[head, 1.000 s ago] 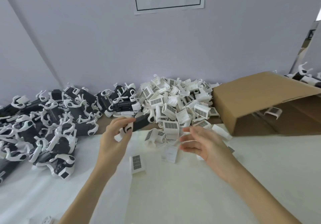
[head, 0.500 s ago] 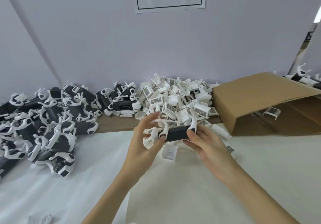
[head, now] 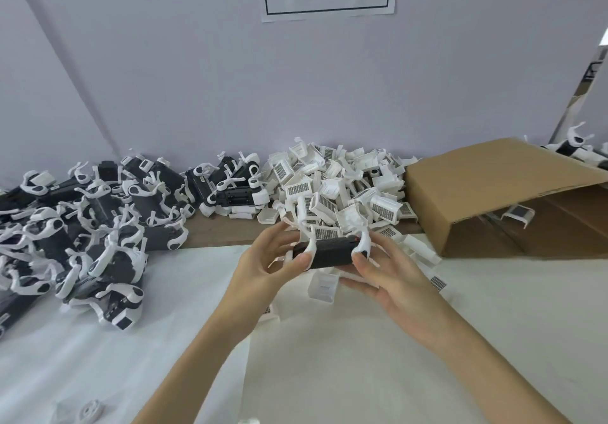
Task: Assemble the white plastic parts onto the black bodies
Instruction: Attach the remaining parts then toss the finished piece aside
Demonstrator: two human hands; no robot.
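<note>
Gripping the black body (head: pixel 330 252) end to end — left hand (head: pixel 263 265) at nine o'clock, right hand (head: pixel 388 272) at three, fingers curled round it. Its long axis runs crosswise — the white parts pile (head: pixel 335 190) lies at twelve, nearer the right hand.

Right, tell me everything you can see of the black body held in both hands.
The black textured plastic body is a stubby block lying roughly level above the white table cover, in front of the heap of white vented plastic parts. White curved plastic arms stick up near each end, and a red spot shows on its top edge. The left hand grips its left end; the right hand holds its right end.
</note>
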